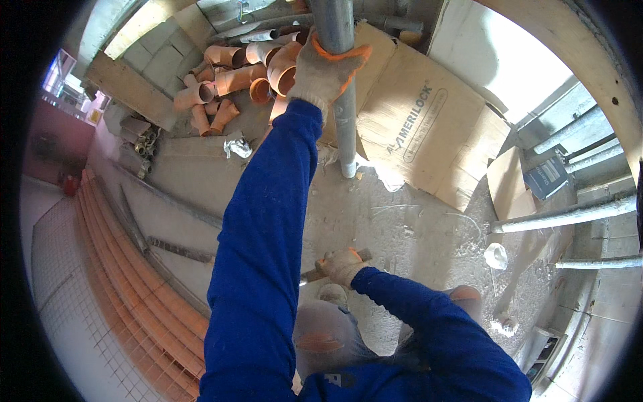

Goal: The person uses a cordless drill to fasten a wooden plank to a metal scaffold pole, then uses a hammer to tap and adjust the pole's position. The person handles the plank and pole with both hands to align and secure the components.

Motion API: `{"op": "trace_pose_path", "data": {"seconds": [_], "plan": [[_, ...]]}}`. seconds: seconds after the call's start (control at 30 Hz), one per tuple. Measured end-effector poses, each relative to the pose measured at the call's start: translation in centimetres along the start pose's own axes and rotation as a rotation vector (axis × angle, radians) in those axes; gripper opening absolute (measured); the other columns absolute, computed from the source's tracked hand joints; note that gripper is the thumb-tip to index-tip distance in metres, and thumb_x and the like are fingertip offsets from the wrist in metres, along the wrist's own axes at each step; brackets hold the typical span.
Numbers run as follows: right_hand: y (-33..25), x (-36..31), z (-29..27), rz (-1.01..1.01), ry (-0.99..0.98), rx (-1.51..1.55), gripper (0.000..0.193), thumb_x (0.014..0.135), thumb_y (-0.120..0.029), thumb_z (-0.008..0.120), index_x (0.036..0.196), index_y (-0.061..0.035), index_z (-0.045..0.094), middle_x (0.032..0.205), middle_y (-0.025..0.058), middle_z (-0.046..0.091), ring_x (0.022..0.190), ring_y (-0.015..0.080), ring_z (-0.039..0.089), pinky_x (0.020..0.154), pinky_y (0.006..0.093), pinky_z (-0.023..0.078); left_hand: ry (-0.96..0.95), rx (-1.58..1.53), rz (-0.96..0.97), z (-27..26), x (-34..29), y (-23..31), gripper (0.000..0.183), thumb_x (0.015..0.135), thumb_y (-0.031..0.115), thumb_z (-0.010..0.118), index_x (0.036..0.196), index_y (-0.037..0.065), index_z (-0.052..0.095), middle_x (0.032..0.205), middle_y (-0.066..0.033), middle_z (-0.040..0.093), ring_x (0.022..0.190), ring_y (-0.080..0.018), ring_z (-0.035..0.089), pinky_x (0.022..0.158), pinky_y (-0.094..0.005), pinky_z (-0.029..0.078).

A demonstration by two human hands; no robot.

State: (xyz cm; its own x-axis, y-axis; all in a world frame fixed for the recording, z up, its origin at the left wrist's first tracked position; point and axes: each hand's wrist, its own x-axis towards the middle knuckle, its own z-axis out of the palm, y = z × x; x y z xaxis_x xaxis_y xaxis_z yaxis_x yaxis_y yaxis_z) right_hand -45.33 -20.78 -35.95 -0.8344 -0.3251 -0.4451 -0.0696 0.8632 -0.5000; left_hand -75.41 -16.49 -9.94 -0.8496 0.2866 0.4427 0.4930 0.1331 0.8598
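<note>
My left hand [326,70], in a grey knitted glove with orange edging, reaches far forward and is wrapped round an upright grey metal pipe [345,124]. The pipe's lower end comes down by the concrete floor. Close to my knees, my right hand [343,266], gloved the same way, is closed round a short bar-shaped tool [310,276]. Dark ends of that tool stick out on both sides of the fist, with a bright tip at the left; its exact kind cannot be made out. Flattened cardboard [429,120] lies just right of the pipe.
Orange plastic pipe fittings [234,79] are heaped at the far left. Long orange pipes [134,268] lie beside wire mesh [60,268] along the left. Metal pipes [569,216] jut in at the right, near a dark box [546,177]. A white crumpled piece [495,255] rests on the floor.
</note>
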Motion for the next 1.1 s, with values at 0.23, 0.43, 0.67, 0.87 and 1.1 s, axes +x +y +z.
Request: {"op": "trace_pose_path", "data": {"seconds": [0.23,0.43,0.67,0.87,1.1], "plan": [[10.4,0.8,-11.2,0.495,0.166,-0.203,0.025,0.096,-0.024,0.054,0.102,-0.0053,0.070,0.094,0.0176,0.073,0.082,0.0340,0.073,0.068,0.0495,0.055,-0.051,0.013,-0.013,0.0,0.6,-1.4,0.080,0.064,0.052,0.086,0.117,0.001,0.054,0.092,-0.0120,0.069,0.078,-0.0218,0.069,0.070,-0.0338,0.058],[6.5,-0.4,-1.5,0.240,-0.023,-0.078,0.028,0.097,-0.026,0.049,0.106,-0.0091,0.070,0.096,0.0156,0.074,0.090,0.0357,0.072,0.075,0.0492,0.055,-0.019,-0.059,0.007,0.2,0.0,-0.6,0.072,0.068,0.048,0.086,0.115,0.003,0.056,0.089,-0.0097,0.068,0.076,-0.0202,0.068,0.065,-0.0338,0.057],[12.4,1.8,-11.5,0.565,0.095,-0.050,0.031,0.091,-0.036,0.058,0.099,-0.0094,0.073,0.091,0.0181,0.073,0.094,0.0335,0.071,0.080,0.0497,0.054,-0.134,-0.216,-0.059,0.1,0.8,-1.2,0.072,0.067,0.048,0.087,0.111,0.000,0.057,0.090,-0.0084,0.068,0.079,-0.0197,0.067,0.069,-0.0333,0.056],[11.7,-2.1,-2.7,0.464,0.051,0.112,0.027,0.090,-0.024,0.059,0.110,-0.0083,0.066,0.102,0.0206,0.072,0.093,0.0359,0.072,0.077,0.0495,0.056,-0.026,-0.101,-0.041,0.5,0.7,-2.7,0.050,0.072,0.009,0.088,0.113,0.001,0.060,0.095,-0.0105,0.067,0.075,-0.0204,0.066,0.063,-0.0347,0.055],[9.3,-7.7,2.6,0.669,0.384,1.212,0.028,0.085,-0.018,0.064,0.110,-0.0071,0.058,0.076,0.0121,0.063,0.065,0.0244,0.064,0.056,0.0395,0.053,-0.049,-0.390,-0.164,0.6,0.1,-0.7,0.052,0.070,0.016,0.090,0.111,0.003,0.061,0.089,-0.0075,0.066,0.073,-0.0205,0.065,0.061,-0.0326,0.052]]}}
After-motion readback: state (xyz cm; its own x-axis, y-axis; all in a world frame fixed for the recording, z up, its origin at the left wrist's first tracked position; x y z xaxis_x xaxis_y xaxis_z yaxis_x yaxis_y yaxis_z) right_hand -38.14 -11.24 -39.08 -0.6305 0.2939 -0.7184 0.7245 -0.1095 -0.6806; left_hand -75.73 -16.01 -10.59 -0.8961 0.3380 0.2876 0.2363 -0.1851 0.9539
